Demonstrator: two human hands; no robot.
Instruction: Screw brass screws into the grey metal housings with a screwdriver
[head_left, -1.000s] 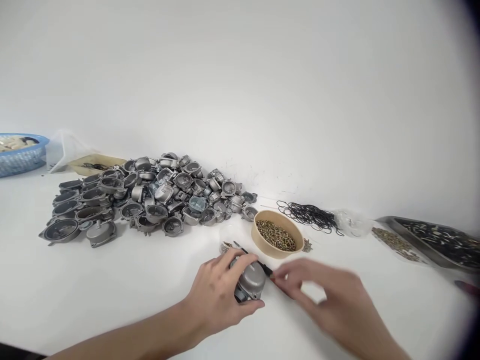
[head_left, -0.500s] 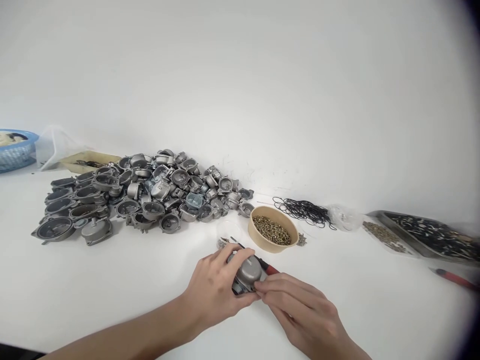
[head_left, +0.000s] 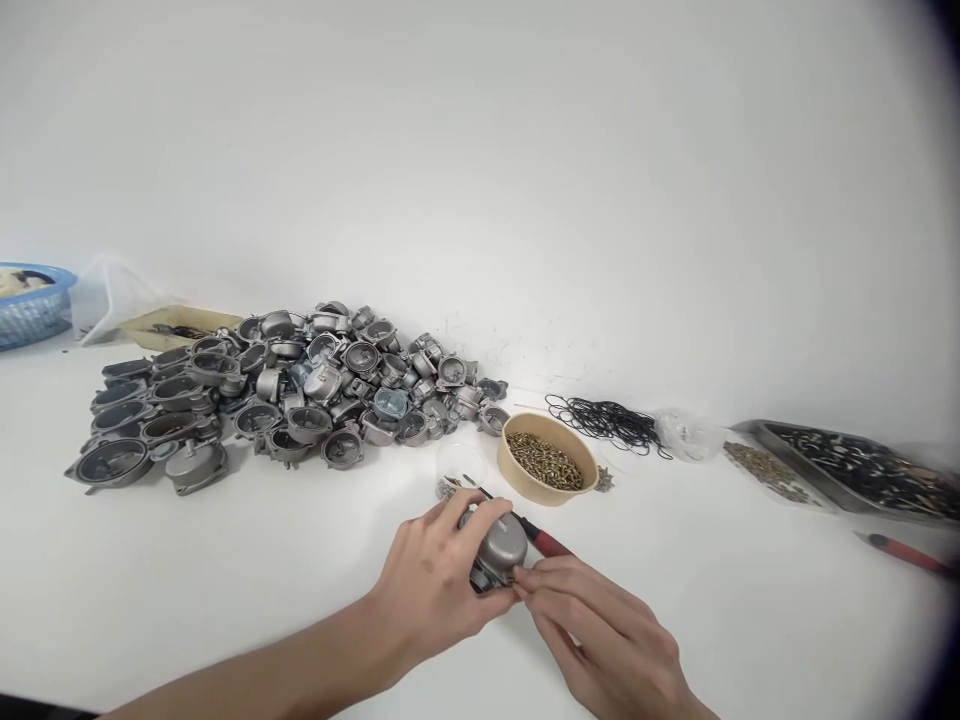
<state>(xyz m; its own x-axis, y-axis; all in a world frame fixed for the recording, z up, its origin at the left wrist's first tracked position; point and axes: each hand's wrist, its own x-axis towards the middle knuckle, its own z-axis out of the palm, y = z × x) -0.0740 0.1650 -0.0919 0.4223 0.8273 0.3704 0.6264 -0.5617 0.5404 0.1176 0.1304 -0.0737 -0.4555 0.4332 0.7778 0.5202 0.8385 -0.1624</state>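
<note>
My left hand (head_left: 435, 575) is wrapped around a grey metal carburetor bowl (head_left: 504, 543), dome side up, just above the white table. My right hand (head_left: 607, 625) is closed, thumb and fingertips pinched at the flange on the bowl's near right side. A tiny brass-coloured screw (head_left: 515, 579) shows at those fingertips, mostly hidden by them. Behind both hands lies a screwdriver (head_left: 551, 543) with a red and black handle, its tip pointing away to the left.
A large pile of grey carburetor bowls (head_left: 307, 425) covers the left. Near the middle stands a tan paper bowl (head_left: 525, 484) of brass-coloured screws. Black rubber rings (head_left: 611, 422), a clear plastic bag (head_left: 690, 436), a metal tray (head_left: 814, 480) and a red-handled tool (head_left: 907, 553) lie rightward.
My hands and the held bowl have shifted very slightly to the right. A glint of brass now shows at my right fingertips; the grip of both hands stays the same.
</note>
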